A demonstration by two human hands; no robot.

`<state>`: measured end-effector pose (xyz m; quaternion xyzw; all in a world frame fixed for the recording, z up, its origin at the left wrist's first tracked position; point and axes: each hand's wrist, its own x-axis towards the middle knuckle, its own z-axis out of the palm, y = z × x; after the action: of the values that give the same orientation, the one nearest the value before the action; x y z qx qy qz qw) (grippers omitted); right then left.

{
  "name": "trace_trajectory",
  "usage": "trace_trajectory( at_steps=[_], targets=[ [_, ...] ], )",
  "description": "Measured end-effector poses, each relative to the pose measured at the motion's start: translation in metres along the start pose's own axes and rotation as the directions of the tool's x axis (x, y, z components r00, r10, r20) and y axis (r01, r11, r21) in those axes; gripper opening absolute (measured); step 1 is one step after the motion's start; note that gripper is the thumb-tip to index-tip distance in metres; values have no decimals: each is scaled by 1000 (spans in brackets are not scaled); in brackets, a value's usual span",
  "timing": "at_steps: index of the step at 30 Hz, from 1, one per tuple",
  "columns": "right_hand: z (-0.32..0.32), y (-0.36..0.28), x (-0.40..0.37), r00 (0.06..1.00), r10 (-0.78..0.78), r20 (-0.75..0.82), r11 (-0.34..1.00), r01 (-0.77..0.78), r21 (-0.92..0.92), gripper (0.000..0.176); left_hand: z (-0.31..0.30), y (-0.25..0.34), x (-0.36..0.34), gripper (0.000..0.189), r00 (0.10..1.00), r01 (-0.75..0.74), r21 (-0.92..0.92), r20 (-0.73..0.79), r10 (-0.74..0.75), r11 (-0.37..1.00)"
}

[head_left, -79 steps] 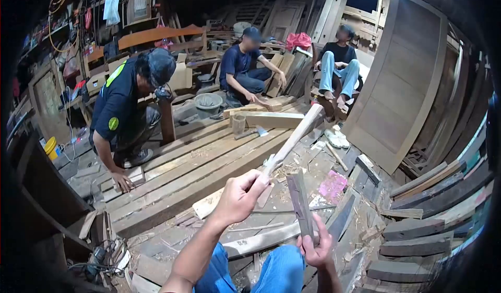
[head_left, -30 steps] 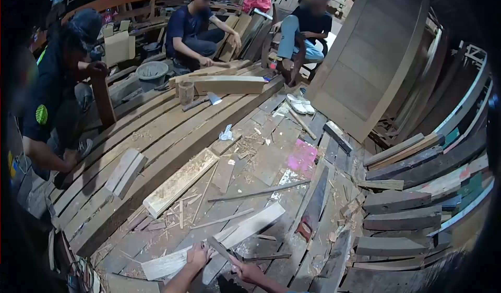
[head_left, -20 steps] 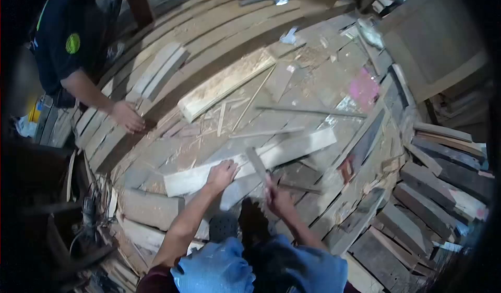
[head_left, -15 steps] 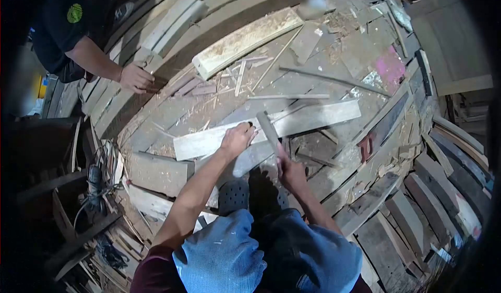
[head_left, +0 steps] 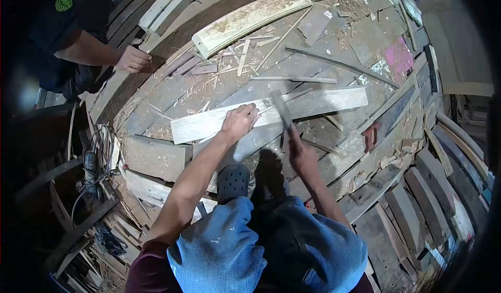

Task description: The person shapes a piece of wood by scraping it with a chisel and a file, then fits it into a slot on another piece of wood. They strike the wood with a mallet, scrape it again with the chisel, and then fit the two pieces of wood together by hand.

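My left hand (head_left: 239, 122) is closed on a thin wood strip (head_left: 297, 96), which slants up to the right across a pale plank (head_left: 334, 101). The hand's underside is against the plank's upper face. My right hand (head_left: 303, 156) grips the handle of a broad-bladed knife (head_left: 282, 109). Its grey blade points up and away from me, crossing the strip just right of my left fingers. The plank lies low in front of my feet, its left end over a wood block (head_left: 154, 157).
At the upper left another person's hand (head_left: 133, 60) rests by a thick beam (head_left: 117, 97). A yellowish board (head_left: 250, 19), a long dark bar (head_left: 339, 66) and shavings lie beyond the plank. A red-handled saw (head_left: 371, 136) lies right; timber pieces (head_left: 428, 199) line the right side.
The knife blade has shifted slightly right, along with my right hand. The view has tilted a little, and the other person's hand has moved up along the beam.
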<state>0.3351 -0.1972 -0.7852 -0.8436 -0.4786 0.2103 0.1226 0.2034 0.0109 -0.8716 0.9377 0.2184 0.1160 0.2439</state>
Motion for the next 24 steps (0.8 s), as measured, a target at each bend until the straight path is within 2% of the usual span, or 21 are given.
trace_trajectory(
  at_steps=[2,3,5,6,8,9,11,12,13,15,16,19,20,23,24],
  targets=[
    [-2,0,1,1000,7,-25,1000,-7,-11,62,2,1,-1,18,999,31,28,25,-32,999],
    [2,-3,-4,999,-1,38,1000,2,-3,62,1,1,0,18,996,52,31,72,-54,998],
    [11,-9,-8,988,-151,26,986,149,75,64,-3,1,-1,18,981,97,39,166,-102,995],
    [8,-10,-7,996,-73,48,996,71,48,64,-5,3,1,16,976,112,46,184,-119,993],
    [-4,-11,1,993,76,87,997,-75,-15,62,-6,6,0,16,999,28,29,40,-30,999],
    [0,-11,-1,997,65,53,998,-65,15,61,-6,6,0,16,999,-17,26,-30,18,1000],
    [6,-9,-5,999,45,-22,997,-43,67,58,-6,9,-1,17,1000,6,24,-2,-6,1000],
    [8,-12,-8,997,-12,-75,991,22,133,56,-10,9,0,17,1000,4,13,22,-4,1000],
    [5,-8,-5,999,18,-39,996,-15,90,57,-12,8,1,18,999,0,2,46,0,1000],
    [-3,2,1,996,82,36,997,-82,-3,58,-9,9,0,18,1000,-14,31,-9,15,999],
    [-2,1,1,999,44,8,998,-44,-54,60,-9,10,-1,18,1000,-11,33,-10,11,999],
    [-6,-8,-5,994,59,90,998,-57,-27,59,-12,11,2,19,1000,-13,40,7,12,999],
    [-5,0,0,998,25,54,997,-21,-76,59,-12,10,1,19,1000,-17,45,14,16,999],
    [-2,5,6,999,47,10,995,-46,-93,56,-10,9,2,18,1000,3,31,23,-4,1000],
    [-6,-2,2,998,35,50,988,-27,-153,56,-10,10,2,18,1000,-4,22,29,3,1000]
  ],
)
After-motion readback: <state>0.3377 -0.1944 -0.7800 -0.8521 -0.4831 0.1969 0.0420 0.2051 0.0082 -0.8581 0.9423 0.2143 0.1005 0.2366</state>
